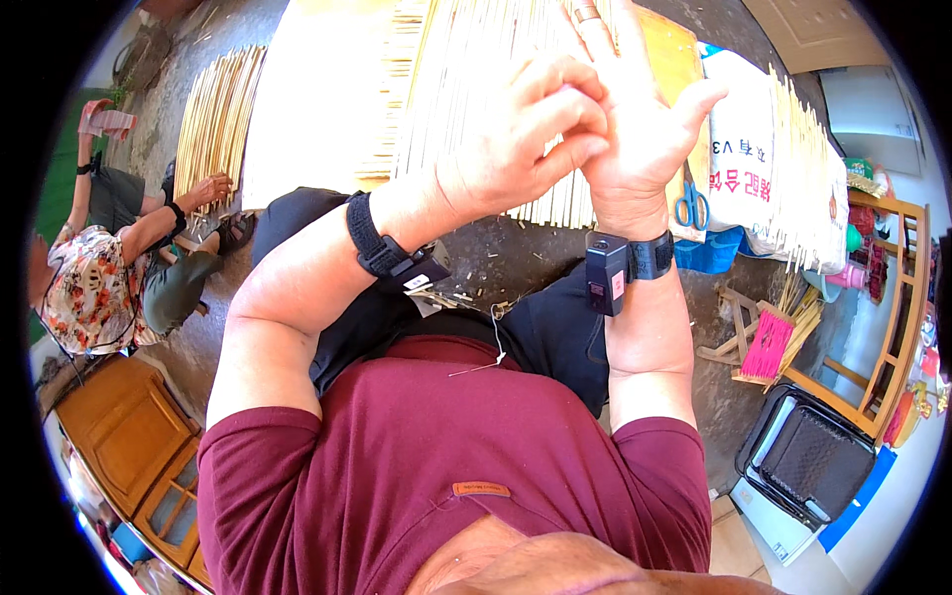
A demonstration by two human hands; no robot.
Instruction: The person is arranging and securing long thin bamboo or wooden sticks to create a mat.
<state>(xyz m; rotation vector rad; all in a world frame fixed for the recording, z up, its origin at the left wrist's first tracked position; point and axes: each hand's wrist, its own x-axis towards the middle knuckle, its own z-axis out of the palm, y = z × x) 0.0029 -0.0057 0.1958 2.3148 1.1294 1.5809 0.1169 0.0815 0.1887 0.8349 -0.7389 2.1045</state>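
My left hand (550, 124) has its fingers curled in against the palm of my right hand (640, 134); whatever they may pinch is too small or hidden to make out. My right hand is turned palm up, fingers stretched out and thumb apart, with a ring on one finger. Beneath both hands lie long rows of pale thin sticks (466, 30) on a light board (297, 109). Blue-handled scissors (691, 208) rest just right of my right wrist, beside a white printed sack (744, 109) with more sticks (798, 178) on it.
At the left, another person (94, 278) sits with a hand on a bundle of sticks (213, 119). Wooden chairs (124, 416) stand lower left. At the right are a pink-wound wooden frame (764, 347), a wooden rack (888, 327) and a black folding seat (813, 456).
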